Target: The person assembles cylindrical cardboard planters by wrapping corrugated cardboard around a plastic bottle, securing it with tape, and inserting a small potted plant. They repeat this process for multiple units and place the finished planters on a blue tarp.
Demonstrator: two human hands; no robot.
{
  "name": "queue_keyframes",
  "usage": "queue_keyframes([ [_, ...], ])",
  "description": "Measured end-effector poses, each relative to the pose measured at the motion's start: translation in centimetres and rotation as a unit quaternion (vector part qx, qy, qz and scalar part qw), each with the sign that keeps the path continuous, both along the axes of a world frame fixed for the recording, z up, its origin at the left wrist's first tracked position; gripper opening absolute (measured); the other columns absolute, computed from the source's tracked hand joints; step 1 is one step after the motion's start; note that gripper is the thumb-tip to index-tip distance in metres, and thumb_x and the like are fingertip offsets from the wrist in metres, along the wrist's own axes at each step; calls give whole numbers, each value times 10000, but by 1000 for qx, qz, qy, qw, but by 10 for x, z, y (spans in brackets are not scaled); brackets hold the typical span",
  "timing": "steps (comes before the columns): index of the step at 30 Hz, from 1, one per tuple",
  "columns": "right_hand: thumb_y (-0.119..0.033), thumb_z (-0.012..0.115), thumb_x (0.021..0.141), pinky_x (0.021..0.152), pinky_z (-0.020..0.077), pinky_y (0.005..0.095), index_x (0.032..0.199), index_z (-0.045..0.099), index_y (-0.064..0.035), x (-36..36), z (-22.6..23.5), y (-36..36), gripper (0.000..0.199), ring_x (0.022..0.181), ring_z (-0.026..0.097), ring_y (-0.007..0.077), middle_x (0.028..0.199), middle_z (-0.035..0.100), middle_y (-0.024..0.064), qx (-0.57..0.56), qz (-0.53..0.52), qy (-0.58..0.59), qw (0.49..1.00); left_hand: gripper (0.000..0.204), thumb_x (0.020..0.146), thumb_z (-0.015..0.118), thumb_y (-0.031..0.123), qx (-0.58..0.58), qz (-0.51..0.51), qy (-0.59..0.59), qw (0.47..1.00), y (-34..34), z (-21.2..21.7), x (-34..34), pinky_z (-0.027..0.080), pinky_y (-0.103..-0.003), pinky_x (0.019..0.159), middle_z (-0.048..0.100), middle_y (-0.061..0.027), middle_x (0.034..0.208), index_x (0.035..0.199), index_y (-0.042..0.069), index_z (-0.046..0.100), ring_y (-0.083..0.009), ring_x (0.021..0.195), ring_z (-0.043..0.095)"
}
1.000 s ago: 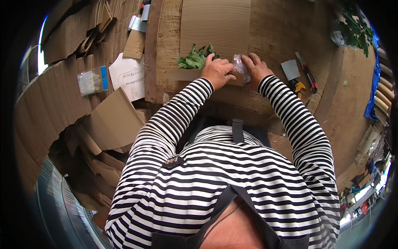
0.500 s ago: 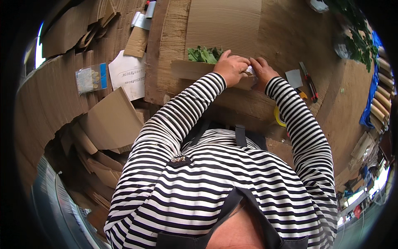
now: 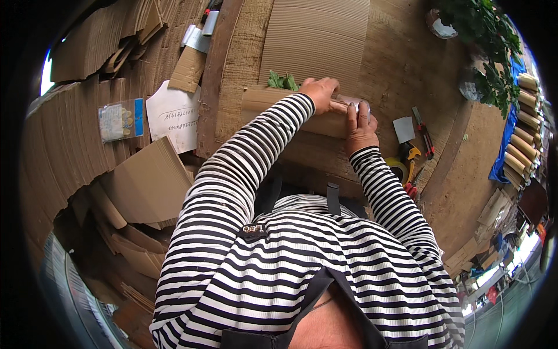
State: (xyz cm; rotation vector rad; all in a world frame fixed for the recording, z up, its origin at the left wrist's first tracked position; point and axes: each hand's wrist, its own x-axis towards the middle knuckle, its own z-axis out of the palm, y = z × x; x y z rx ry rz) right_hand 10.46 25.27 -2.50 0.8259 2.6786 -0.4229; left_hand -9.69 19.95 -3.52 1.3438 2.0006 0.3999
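Observation:
A corrugated cardboard sheet (image 3: 314, 43) lies on the wooden bench, its near edge folded up into a long cardboard flap (image 3: 261, 99). Green leaves (image 3: 282, 80) stick out above the flap's left part. My left hand (image 3: 321, 95) is closed over the flap, its fingers bent over the far side. With its fingers on the flap's right end, my right hand (image 3: 361, 131) grips beside a shiny, clear-looking plastic wrapping (image 3: 365, 108). What lies inside the fold is mostly hidden.
To the right lie a white paper piece (image 3: 403, 129), a red-and-black utility knife (image 3: 424, 134) and a yellow tape roll (image 3: 397, 168). Leafy potted plants (image 3: 494, 87) stand at the far right. Stacked cardboard (image 3: 64, 139) fills the left, near a white written sheet (image 3: 174, 116).
My right hand has moved nearer to me and turned, with its fingers now pointing up at the flap's end. Fewer leaves show above the flap. My left hand stays on the flap.

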Motion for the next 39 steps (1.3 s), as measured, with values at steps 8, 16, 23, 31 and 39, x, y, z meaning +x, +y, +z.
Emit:
queue_keyframes([
  [8, -131, 838, 676, 976, 532, 441, 1506, 203, -210, -31, 44, 22, 1048, 1237, 456, 405, 1581, 169, 150, -87, -33, -91, 991, 990, 852, 359, 836, -326, -208, -64, 920, 18, -8, -71, 376, -437, 1099, 563, -235, 1361, 1360, 9, 558, -375, 1285, 512],
  [16, -210, 921, 563, 1033, 492, 457, 1485, 251, -209, -64, 57, 59, 1140, 1248, 496, 411, 1568, 226, 149, -139, -47, -155, 977, 872, 854, 461, 777, -270, -119, -98, 951, 30, -11, -80, 382, -430, 1104, 539, -188, 1404, 1344, 66, 581, -339, 1319, 488],
  [23, -297, 937, 556, 1070, 465, 439, 1511, 259, -168, -72, 40, 87, 1179, 1287, 493, 394, 1552, 286, 145, -165, -22, -154, 974, 888, 742, 795, 455, 106, -179, 97, 973, 12, 24, 5, 367, -432, 1130, 477, -213, 1433, 1404, -28, 451, -372, 1328, 447],
  [31, -330, 719, 818, 1055, 375, 583, 1569, 145, -152, -31, 12, 46, 962, 1447, 208, 411, 1608, 201, 67, 8, 39, -19, 999, 1072, 598, 878, 465, 85, -176, 95, 976, 21, 19, -1, 351, -435, 1136, 451, -209, 1455, 1418, -36, 403, -377, 1343, 439],
  [39, -155, 856, 627, 1107, 426, 461, 1499, 237, -97, -53, 19, 67, 1070, 1387, 293, 428, 1522, 294, 125, -28, 20, -11, 999, 1055, 648, 770, 690, -129, -215, 1, 968, 48, 18, -61, 434, -412, 1053, 596, -206, 1312, 1373, -23, 486, -341, 1233, 557],
])
